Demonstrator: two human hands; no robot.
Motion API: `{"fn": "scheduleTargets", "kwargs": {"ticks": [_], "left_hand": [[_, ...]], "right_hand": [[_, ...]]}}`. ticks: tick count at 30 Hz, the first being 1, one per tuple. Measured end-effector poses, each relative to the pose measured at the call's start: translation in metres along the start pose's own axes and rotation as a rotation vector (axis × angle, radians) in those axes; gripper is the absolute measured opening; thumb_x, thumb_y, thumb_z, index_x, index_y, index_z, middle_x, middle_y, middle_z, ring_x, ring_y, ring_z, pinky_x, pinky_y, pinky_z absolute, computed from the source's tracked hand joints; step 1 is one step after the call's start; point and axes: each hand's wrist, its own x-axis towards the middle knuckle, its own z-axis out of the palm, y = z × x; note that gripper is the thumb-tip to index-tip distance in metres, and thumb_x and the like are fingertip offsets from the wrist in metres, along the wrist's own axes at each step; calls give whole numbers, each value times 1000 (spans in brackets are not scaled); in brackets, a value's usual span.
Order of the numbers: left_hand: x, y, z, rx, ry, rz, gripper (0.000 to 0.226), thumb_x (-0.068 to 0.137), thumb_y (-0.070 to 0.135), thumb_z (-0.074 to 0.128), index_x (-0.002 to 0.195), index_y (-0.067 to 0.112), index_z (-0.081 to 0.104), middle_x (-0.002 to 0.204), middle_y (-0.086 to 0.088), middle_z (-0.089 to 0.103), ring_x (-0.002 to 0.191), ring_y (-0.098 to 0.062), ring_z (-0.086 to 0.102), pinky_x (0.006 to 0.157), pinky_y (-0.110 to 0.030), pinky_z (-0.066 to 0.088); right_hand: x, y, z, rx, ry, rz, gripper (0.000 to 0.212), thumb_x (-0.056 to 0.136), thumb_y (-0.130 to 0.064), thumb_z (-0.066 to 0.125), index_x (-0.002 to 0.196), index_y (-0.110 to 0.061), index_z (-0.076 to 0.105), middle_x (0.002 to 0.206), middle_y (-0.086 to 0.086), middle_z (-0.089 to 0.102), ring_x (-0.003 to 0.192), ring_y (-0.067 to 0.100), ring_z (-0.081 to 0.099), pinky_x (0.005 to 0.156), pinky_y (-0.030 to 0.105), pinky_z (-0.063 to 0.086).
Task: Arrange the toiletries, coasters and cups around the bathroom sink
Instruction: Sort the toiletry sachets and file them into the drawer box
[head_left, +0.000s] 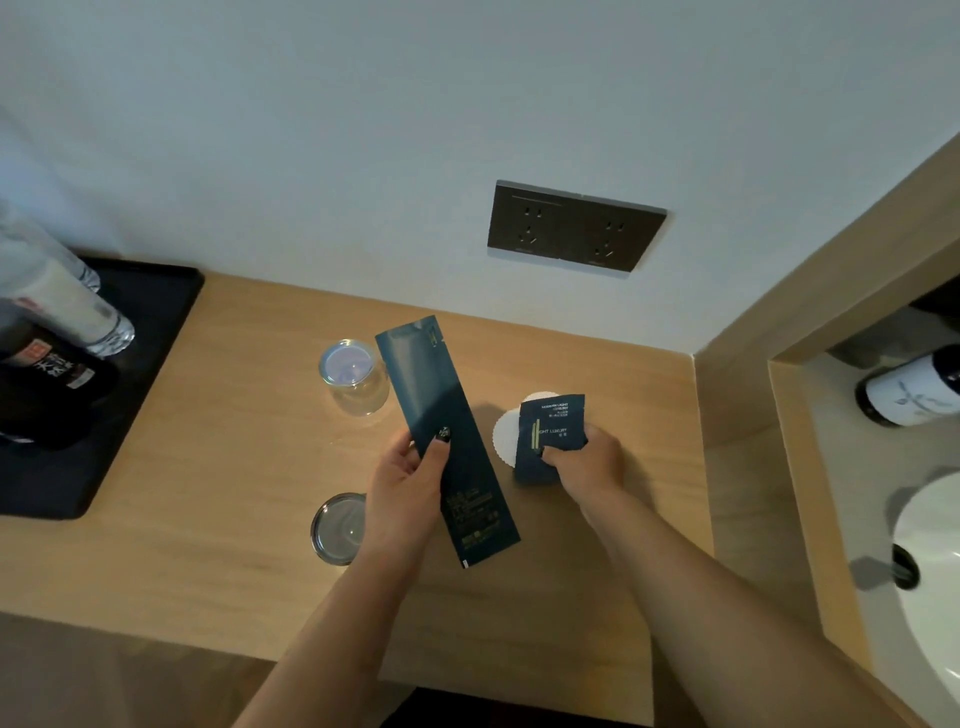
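left hand (410, 483) holds long packet (447, 441) (top tilted up-left).

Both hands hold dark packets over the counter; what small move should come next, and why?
Probably lay the long packet in the left hand flat on the wooden counter: both hands are occupied, and the right hand grips the small packet above the white coasters.

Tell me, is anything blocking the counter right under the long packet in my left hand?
Partly: the long packet in the left hand hangs between two glass cups. White coasters lie just to its right, on the wooden counter.
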Motion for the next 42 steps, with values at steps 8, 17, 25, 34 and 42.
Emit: {"fn": "scheduleTargets", "kwargs": {"ticks": [8,17,25,34,42], "left_hand": [[-15,1,4,16,101,114,74,95,8,55,147,45,18,104,15,69,86,-2,69,72,-23,55],[-46,14,21,171,40,251,33,95,6,52,102,33,70,106,19,67,104,-7,63,95,-37,52],[-123,34,43,-6,-134,302,18,92,14,59,83,12,75,85,-4,74,79,-14,63,75,-32,51],[-244,15,88,22,-248,361,13,90,17,63,87,14,76,88,-9,76,83,-22,69,82,-49,56],[-361,-25,149,36,-453,337,14,88,22,66,83,15,77,86,-9,76,83,-23,70,79,-43,57]], "right_hand": [[-43,-13,-32,279,-72,-79,20,79,1,70,95,-9,67,88,6,68,75,17,62,60,23,48],[-116,-25,-79,495,-186,-197,21,81,-1,71,92,-19,68,92,6,76,85,24,73,76,40,60],[-181,-15,-116,492,-271,-390,29,79,5,70,94,-20,69,92,-1,77,86,14,72,72,25,57],[-266,54,-201,521,-214,-486,32,80,0,72,106,-18,68,98,1,76,93,18,72,85,38,57],[-348,143,-293,533,29,-492,28,75,-8,78,100,-19,70,92,-1,76,87,13,72,78,37,60]]}}
